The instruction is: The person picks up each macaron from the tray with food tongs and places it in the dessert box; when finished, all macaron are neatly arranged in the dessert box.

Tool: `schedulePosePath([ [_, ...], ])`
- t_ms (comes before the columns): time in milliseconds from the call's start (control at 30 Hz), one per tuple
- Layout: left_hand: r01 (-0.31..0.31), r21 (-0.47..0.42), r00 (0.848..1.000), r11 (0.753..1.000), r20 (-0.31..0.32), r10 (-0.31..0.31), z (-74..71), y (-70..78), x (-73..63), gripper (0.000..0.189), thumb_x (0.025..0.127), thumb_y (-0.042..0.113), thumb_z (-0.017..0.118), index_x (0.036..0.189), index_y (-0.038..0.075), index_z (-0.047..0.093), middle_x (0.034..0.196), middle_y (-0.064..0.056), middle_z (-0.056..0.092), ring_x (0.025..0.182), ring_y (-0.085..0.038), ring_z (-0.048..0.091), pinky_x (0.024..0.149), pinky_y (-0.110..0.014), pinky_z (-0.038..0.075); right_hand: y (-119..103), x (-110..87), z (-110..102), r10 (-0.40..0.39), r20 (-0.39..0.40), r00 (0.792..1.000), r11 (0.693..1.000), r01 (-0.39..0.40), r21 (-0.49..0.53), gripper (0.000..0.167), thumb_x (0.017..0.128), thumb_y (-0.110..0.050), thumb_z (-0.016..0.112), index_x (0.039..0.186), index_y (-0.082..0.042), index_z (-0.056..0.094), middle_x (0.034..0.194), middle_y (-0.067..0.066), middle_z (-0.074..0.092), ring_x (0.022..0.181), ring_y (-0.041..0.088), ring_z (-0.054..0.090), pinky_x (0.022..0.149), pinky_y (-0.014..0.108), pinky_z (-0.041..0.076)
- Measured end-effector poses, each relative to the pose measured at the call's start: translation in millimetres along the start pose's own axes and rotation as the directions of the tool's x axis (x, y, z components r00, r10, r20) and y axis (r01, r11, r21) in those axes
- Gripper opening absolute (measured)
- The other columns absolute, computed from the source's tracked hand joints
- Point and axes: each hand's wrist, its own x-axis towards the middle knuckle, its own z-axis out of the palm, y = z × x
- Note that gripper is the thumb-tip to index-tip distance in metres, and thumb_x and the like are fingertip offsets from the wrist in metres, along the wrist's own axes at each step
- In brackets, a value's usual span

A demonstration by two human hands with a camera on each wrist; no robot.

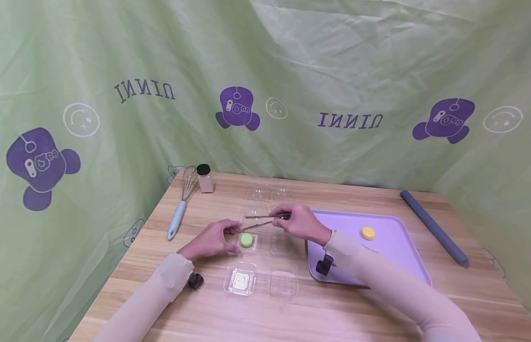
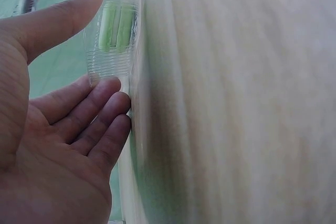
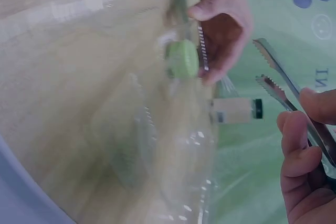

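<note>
My right hand (image 1: 300, 222) holds a pair of metal tongs (image 3: 272, 87). The serrated tips of the tongs stand apart with nothing between them, above the far side of a clear plastic container (image 1: 254, 248). In that container sits a green macaron (image 1: 246, 240), standing out through the ridged wall in the left wrist view. My left hand (image 1: 215, 238) is at the container's left side. Its fingertips (image 2: 112, 85) touch the ridged wall, while the thumb reaches along the other side, close to the macaron.
More clear containers stand around, one with a pale green patterned middle (image 1: 241, 281). A yellow macaron (image 1: 368, 232) lies on the purple tray (image 1: 393, 261) at right. Beyond it lies a blue-grey rolling pin (image 1: 434, 228). A whisk (image 1: 178, 216) and a black-capped jar (image 1: 205, 179) occupy the far left.
</note>
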Motion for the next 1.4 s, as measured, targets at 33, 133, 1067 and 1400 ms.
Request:
schedulePosePath([
  [33, -0.005, -0.001, 1.000, 1.000, 0.000, 0.005, 0.1, -0.1, 0.1, 0.084, 0.068, 0.038, 0.092, 0.140, 0.011, 0.058, 0.126, 0.001, 0.070, 0.116, -0.018, 0.064, 0.108, -0.043, 0.053, -0.7, -0.5, -3.0, 0.013, -0.012, 1.000, 1.000, -0.013, 0.015, 0.019, 0.088, -0.017, 0.077, 0.107, -0.013, 0.079, 0.088, 0.002, 0.079, 0.063, 0.007, 0.065, 0.053, 0.023, 0.056],
  [133, -0.007, -0.007, 1.000, 1.000, 0.002, 0.007, 0.5, -1.0, 0.6, 0.085, 0.068, 0.038, 0.092, 0.141, 0.011, 0.058, 0.126, 0.002, 0.070, 0.115, -0.017, 0.064, 0.108, -0.042, 0.054, -2.7, -2.5, -13.6, 0.032, -0.048, 0.998, 0.997, -0.029, 0.065, 0.020, 0.088, -0.015, 0.078, 0.107, -0.011, 0.078, 0.085, 0.006, 0.078, 0.057, 0.009, 0.065, 0.048, 0.024, 0.054],
  [1067, -0.015, 0.027, 1.000, 1.000, -0.026, 0.016, -10.7, 9.6, -2.1, 0.086, 0.069, 0.040, 0.091, 0.141, 0.009, 0.056, 0.131, -0.007, 0.068, 0.121, -0.026, 0.062, 0.110, -0.048, 0.051, 26.0, -32.4, -99.6, 0.109, -0.305, 0.946, 0.989, -0.071, 0.131, 0.026, 0.092, -0.020, 0.075, 0.115, -0.007, 0.075, 0.084, 0.014, 0.073, 0.061, 0.011, 0.064, 0.054, 0.020, 0.051],
  [1400, -0.058, 0.059, 0.998, 0.997, 0.013, 0.057, -13.9, 54.0, 11.8, 0.083, 0.071, 0.034, 0.092, 0.143, 0.014, 0.056, 0.141, -0.004, 0.062, 0.136, -0.030, 0.054, 0.119, -0.055, 0.042, 45.3, -52.3, -128.3, 0.137, -0.399, 0.907, 0.981, -0.070, 0.179, 0.033, 0.093, -0.025, 0.075, 0.116, -0.001, 0.073, 0.078, -0.018, 0.070, 0.061, 0.008, 0.064, 0.054, 0.021, 0.053],
])
